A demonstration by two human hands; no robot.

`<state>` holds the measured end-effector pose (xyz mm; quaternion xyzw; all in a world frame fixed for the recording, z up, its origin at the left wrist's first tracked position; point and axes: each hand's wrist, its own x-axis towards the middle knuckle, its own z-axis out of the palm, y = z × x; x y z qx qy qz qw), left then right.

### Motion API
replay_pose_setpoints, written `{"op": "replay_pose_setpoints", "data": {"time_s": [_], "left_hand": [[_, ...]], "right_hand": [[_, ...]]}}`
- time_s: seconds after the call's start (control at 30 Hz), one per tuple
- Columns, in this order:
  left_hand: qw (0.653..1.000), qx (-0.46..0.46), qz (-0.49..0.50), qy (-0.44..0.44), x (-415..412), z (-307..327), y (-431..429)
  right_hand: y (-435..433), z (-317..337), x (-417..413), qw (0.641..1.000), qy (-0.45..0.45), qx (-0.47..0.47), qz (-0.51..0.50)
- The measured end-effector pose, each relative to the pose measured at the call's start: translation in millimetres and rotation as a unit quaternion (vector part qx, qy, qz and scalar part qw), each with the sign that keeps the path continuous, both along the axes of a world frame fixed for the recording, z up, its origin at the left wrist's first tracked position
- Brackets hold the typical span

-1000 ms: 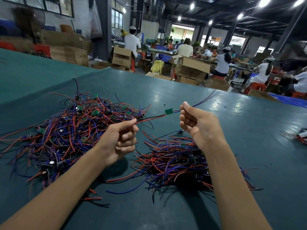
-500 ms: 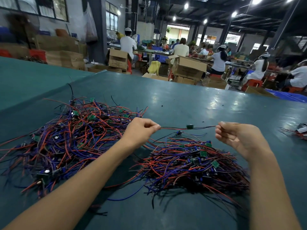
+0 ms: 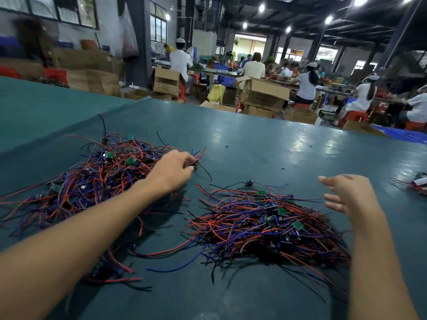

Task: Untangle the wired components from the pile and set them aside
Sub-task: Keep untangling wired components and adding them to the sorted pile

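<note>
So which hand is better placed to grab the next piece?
Left: the left hand pinches wires at the edge of the tangled pile, while the right hand hangs open beside the set-aside pile.

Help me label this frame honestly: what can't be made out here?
1. Head view: whether the left hand pinches a wire in the left tangled pile of red, blue and black wires; motion blur and its own fingers hide it.
2. Head view: wires under the left forearm, covered by it.
3. Head view: small wire bundle at the right, cut by the frame edge.
4. Head view: black specks on the green table, too small to identify.
</note>
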<state>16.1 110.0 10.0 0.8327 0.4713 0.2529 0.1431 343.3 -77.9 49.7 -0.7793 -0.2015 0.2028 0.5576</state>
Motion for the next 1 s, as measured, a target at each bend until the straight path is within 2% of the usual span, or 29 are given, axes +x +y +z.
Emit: {"op": "replay_pose_setpoints", "data": {"time_s": [0.03, 0.1, 0.2, 0.27, 0.4, 0.57, 0.63, 0.73, 0.8, 0.87, 1.0], "left_hand": [[1.000, 0.008, 0.001, 0.022, -14, 7, 5], [0.992, -0.008, 0.003, 0.129, -38, 20, 14], [0.944, -0.086, 0.000, 0.319, -62, 27, 18], [0.918, -0.107, -0.023, 0.380, -70, 24, 14], [0.941, -0.093, -0.044, 0.321, -69, 15, 0], [0.963, -0.185, -0.025, 0.194, -52, 3, -8], [0.964, -0.181, -0.025, 0.194, -47, 0, -10], [0.963, -0.120, 0.004, 0.242, -41, -4, -14], [0.968, -0.083, 0.037, 0.236, -41, 3, -19], [0.979, -0.051, 0.039, 0.191, -42, 13, -19], [0.996, -0.064, -0.015, 0.064, -47, 36, -16]], "right_hand": [[-2, 7, -3, 1.000, -0.008, 0.012, 0.013], [-3, 18, -11, 0.998, -0.030, 0.016, 0.046], [3, 27, -28, 0.992, -0.083, -0.013, 0.092], [10, 29, -41, 0.987, -0.094, -0.027, 0.131], [26, 23, -64, 0.967, -0.137, -0.069, 0.206], [41, 11, -89, 0.921, -0.218, -0.120, 0.299], [43, 8, -92, 0.915, -0.224, -0.133, 0.309], [41, 9, -88, 0.917, -0.231, -0.132, 0.297], [39, 11, -83, 0.924, -0.235, -0.114, 0.279], [38, 13, -80, 0.932, -0.232, -0.091, 0.263], [38, 15, -80, 0.936, -0.232, -0.079, 0.251]]}}
